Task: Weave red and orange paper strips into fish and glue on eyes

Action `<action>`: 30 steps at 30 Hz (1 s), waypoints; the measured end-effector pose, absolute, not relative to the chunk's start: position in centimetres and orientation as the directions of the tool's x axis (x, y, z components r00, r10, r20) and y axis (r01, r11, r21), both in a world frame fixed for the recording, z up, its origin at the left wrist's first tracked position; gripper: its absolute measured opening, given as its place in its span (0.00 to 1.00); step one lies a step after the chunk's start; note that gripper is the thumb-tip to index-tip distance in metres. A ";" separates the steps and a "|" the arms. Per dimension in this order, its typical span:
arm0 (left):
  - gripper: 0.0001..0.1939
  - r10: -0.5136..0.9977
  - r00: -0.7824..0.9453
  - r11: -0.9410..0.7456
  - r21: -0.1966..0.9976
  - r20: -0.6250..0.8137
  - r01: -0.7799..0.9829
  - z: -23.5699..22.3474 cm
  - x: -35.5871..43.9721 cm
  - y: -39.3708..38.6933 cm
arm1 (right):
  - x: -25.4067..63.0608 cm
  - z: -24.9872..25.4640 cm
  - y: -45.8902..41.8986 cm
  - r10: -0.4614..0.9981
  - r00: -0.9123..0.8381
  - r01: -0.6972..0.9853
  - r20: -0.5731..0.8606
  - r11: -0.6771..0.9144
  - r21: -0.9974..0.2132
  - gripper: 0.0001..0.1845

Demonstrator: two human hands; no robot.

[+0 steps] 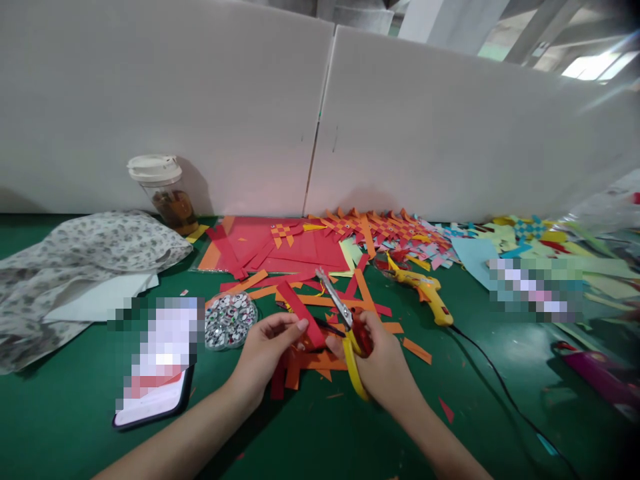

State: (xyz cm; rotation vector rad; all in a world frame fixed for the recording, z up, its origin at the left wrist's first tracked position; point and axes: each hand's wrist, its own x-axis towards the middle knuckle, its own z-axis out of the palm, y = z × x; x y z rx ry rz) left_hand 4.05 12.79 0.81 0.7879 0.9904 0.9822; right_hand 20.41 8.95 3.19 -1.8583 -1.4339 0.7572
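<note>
My left hand (pixel 267 350) pinches a red paper strip (pixel 300 312) that angles up and to the left above a woven piece of red and orange strips (pixel 305 363) lying on the green table (pixel 75 413). My right hand (pixel 383 360) grips yellow-and-red handled scissors (pixel 345 327). Their blades are parted and point up-left, right beside the red strip.
A phone (pixel 155 373) lies left of my left arm, beside a round dish of googly eyes (pixel 230 320). A yellow glue gun (pixel 425 290) with a black cord lies to the right. Red paper sheets (pixel 290 250), finished woven pieces (pixel 380 230), a lidded cup (pixel 165 193) and a patterned cloth (pixel 80 257) line the back.
</note>
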 end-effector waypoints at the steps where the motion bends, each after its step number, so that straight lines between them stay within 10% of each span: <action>1: 0.10 0.932 0.200 0.353 0.879 -0.301 -0.320 0.7 4.0 12.8 | 20.5 3.3 8.9 0.975 0.221 0.656 -0.033 -0.173 -0.735 0.17; 9: 0.11 0.966 0.119 0.257 0.869 -0.228 -0.422 0.8 4.1 12.6 | 20.9 3.7 8.6 0.995 0.097 0.897 -0.031 -0.101 -0.431 0.15; 30: 0.08 0.973 0.165 0.220 0.873 -0.163 -0.436 -0.6 3.9 12.9 | 20.9 3.5 7.9 0.999 0.001 0.920 -0.039 -0.016 -0.393 0.19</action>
